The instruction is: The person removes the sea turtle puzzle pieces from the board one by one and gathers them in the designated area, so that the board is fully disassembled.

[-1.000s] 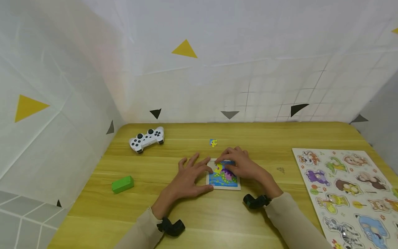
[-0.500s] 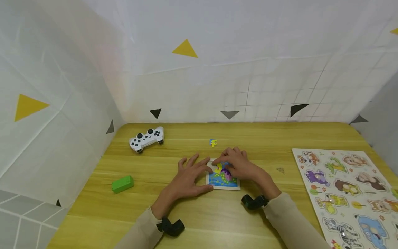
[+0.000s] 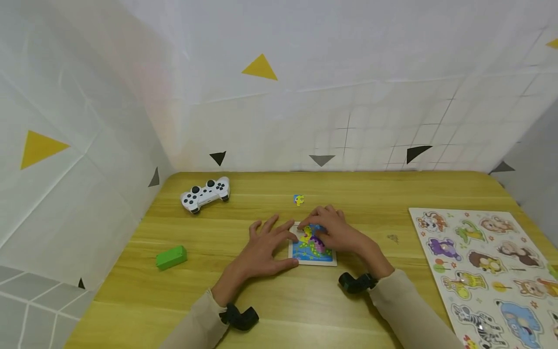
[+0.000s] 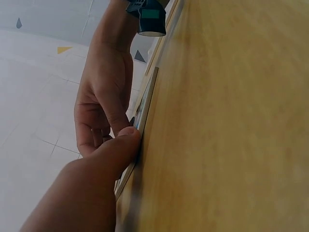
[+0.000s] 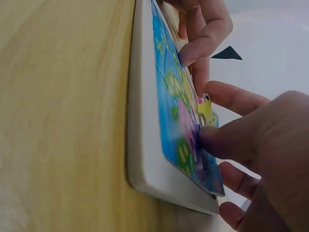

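A small jigsaw board (image 3: 322,263) with a pale frame and a blue, purple and yellow picture lies on the table. My left hand (image 3: 264,249) rests at its left side with spread fingers; thumb and index finger touch the board. My right hand (image 3: 334,229) reaches over the far right part of the board. In the right wrist view, its thumb and index finger pinch a yellow-headed puzzle piece (image 5: 207,114), which sticks up above the picture. Fingers partly cover the top of the board. Another yellow and blue puzzle piece (image 3: 298,199) lies beyond the board.
A white game controller (image 3: 205,194) lies at the back left. Nearer, on the left, sits a green block (image 3: 171,258). A large animal puzzle board (image 3: 468,252) covers the table's right side. White sheeting (image 3: 279,126) stands behind the table.
The right hand has moved slightly left, and the yellow part of the piece under its fingers has shifted a little. The left hand stays in place.
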Tool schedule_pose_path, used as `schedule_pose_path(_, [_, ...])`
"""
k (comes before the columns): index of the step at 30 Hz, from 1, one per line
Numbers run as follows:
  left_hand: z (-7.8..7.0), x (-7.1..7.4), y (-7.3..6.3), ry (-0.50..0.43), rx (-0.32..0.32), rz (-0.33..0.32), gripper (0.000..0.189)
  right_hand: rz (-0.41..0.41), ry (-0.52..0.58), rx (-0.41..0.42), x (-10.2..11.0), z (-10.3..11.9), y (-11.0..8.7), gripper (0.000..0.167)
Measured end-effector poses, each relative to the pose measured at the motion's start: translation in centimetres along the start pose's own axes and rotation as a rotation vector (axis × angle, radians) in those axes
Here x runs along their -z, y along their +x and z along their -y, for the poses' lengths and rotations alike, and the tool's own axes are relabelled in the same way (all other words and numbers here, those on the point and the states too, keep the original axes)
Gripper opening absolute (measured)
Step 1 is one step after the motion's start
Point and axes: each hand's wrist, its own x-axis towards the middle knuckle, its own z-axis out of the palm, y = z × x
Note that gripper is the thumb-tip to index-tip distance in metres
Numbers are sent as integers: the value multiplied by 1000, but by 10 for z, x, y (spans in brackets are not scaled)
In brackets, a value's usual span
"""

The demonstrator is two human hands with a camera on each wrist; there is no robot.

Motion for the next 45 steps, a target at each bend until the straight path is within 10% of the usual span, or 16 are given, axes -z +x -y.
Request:
schedule_pose_path(27, [0,0,0,-8,8,7,47,-111,296,-133,11,-19,-2,18])
schedule_pose_path(35, [0,0,-1,-13,11,6,48,-159,229,-208,26,-42,16,24])
schedule_pose_path(45, [1,0,-1,-21,10,7,48,-28,169,-318,42,-55,37,30])
